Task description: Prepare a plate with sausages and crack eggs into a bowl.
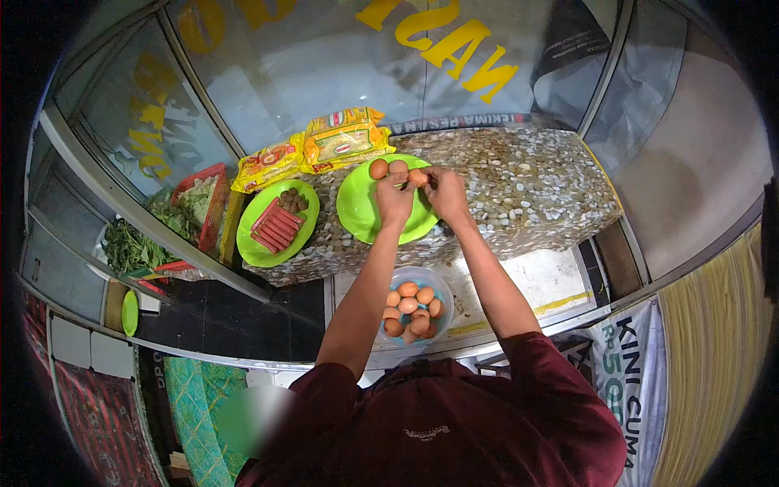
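A bright green plate [356,210] rests on the stone-patterned counter in front of me. Three brown eggs are grouped at its far rim: a darker egg [378,169], a paler egg [398,166] and an orange-brown egg [417,178]. My right hand [447,193] has its fingertips on the orange-brown egg. From the other side my left hand [394,199] reaches over the plate, its fingertips close to the paler and orange-brown eggs; whether it grips either is hard to see. Nearer my body, a clear plastic tub [449,292] contains several more brown eggs [408,304].
Left of the plate, a second green plate [248,234] carries red sausages [277,228] and meatballs [293,199]. Yellow noodle packages [341,140] lie behind, against the glass. A red basket [216,210] of vegetables and leafy greens [137,237] stand beyond the metal frame [164,234].
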The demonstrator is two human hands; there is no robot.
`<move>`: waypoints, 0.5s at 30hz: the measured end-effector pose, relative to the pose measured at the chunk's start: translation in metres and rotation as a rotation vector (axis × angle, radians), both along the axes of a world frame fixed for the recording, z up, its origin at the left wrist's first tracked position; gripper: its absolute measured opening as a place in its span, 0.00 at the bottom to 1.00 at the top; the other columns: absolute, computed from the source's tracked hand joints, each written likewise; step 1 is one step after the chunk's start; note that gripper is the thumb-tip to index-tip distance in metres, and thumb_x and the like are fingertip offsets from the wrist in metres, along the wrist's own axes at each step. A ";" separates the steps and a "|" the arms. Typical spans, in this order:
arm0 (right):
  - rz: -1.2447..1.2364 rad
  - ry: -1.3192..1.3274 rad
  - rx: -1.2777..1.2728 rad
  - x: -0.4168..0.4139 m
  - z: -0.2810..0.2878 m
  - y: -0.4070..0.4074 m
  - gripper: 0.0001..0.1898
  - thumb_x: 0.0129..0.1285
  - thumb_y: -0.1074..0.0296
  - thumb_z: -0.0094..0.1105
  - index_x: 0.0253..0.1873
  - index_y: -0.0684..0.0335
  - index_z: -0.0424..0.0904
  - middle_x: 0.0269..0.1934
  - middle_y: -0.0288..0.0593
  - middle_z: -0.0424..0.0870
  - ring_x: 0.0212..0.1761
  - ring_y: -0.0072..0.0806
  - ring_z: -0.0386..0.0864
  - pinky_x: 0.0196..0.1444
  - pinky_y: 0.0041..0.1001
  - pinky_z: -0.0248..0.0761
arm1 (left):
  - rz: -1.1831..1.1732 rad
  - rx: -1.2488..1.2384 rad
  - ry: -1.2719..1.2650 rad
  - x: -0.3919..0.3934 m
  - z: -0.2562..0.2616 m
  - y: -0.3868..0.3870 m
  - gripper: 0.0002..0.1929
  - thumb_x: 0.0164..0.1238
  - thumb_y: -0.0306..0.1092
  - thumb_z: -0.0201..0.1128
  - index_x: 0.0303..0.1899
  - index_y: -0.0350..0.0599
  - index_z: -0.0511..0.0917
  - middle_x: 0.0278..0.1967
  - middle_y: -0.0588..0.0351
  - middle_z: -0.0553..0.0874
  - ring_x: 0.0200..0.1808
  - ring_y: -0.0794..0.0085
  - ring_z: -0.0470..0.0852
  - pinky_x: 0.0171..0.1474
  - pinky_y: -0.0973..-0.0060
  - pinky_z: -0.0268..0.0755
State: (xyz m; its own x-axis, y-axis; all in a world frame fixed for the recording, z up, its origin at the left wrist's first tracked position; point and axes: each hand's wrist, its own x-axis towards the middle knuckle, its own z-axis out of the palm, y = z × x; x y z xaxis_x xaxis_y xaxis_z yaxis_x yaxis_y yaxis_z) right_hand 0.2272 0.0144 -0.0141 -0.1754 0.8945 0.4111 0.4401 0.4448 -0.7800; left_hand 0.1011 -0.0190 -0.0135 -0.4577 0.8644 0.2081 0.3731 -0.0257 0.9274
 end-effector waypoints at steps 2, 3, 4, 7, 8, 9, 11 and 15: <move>-0.021 -0.019 0.066 0.003 -0.003 0.001 0.15 0.54 0.83 0.66 0.48 0.70 0.85 0.45 0.59 0.86 0.47 0.54 0.84 0.50 0.41 0.78 | -0.007 -0.007 0.019 0.002 -0.001 0.001 0.14 0.58 0.27 0.75 0.46 0.36 0.88 0.44 0.49 0.92 0.46 0.64 0.90 0.53 0.69 0.79; -0.019 -0.021 0.065 0.003 -0.001 0.000 0.15 0.54 0.83 0.66 0.48 0.70 0.85 0.45 0.59 0.86 0.47 0.54 0.84 0.50 0.41 0.78 | -0.001 0.004 0.014 0.002 -0.002 0.001 0.13 0.57 0.26 0.75 0.45 0.36 0.88 0.45 0.47 0.91 0.47 0.61 0.90 0.53 0.67 0.79; -0.029 -0.053 0.067 0.002 0.001 -0.002 0.15 0.56 0.82 0.66 0.49 0.70 0.85 0.44 0.57 0.88 0.45 0.47 0.87 0.50 0.37 0.79 | 0.004 0.014 0.010 0.002 -0.003 0.001 0.12 0.57 0.25 0.75 0.44 0.36 0.88 0.45 0.46 0.91 0.48 0.58 0.90 0.54 0.65 0.80; -0.039 -0.082 0.093 -0.003 0.001 -0.004 0.15 0.57 0.82 0.66 0.51 0.70 0.85 0.42 0.55 0.89 0.43 0.41 0.89 0.49 0.33 0.81 | -0.005 0.033 0.005 -0.006 -0.012 0.007 0.14 0.59 0.26 0.74 0.47 0.36 0.87 0.45 0.48 0.91 0.47 0.65 0.90 0.53 0.69 0.79; -0.042 -0.077 0.117 -0.005 0.000 -0.004 0.15 0.57 0.82 0.67 0.50 0.70 0.85 0.42 0.55 0.89 0.43 0.41 0.89 0.48 0.33 0.81 | 0.000 0.034 0.003 -0.009 -0.016 0.007 0.14 0.59 0.26 0.74 0.47 0.36 0.87 0.45 0.48 0.91 0.47 0.65 0.90 0.53 0.69 0.79; -0.053 -0.080 0.113 -0.002 -0.003 -0.002 0.15 0.57 0.82 0.67 0.50 0.70 0.85 0.42 0.55 0.89 0.43 0.41 0.89 0.48 0.33 0.81 | -0.018 0.014 0.017 -0.005 -0.013 0.007 0.14 0.59 0.25 0.74 0.47 0.36 0.87 0.45 0.48 0.91 0.48 0.65 0.90 0.54 0.69 0.79; -0.084 -0.064 0.136 0.004 -0.010 0.002 0.16 0.55 0.83 0.67 0.50 0.69 0.85 0.43 0.54 0.88 0.42 0.42 0.89 0.48 0.33 0.81 | -0.045 -0.009 0.028 0.002 -0.007 0.005 0.14 0.60 0.25 0.73 0.48 0.36 0.87 0.45 0.47 0.91 0.48 0.65 0.90 0.54 0.69 0.80; -0.073 -0.065 0.168 0.004 -0.008 -0.012 0.16 0.54 0.84 0.67 0.50 0.70 0.84 0.46 0.54 0.87 0.44 0.42 0.88 0.48 0.34 0.81 | -0.029 0.059 0.076 -0.004 -0.004 -0.010 0.13 0.57 0.28 0.75 0.44 0.35 0.86 0.42 0.45 0.91 0.45 0.58 0.90 0.49 0.65 0.81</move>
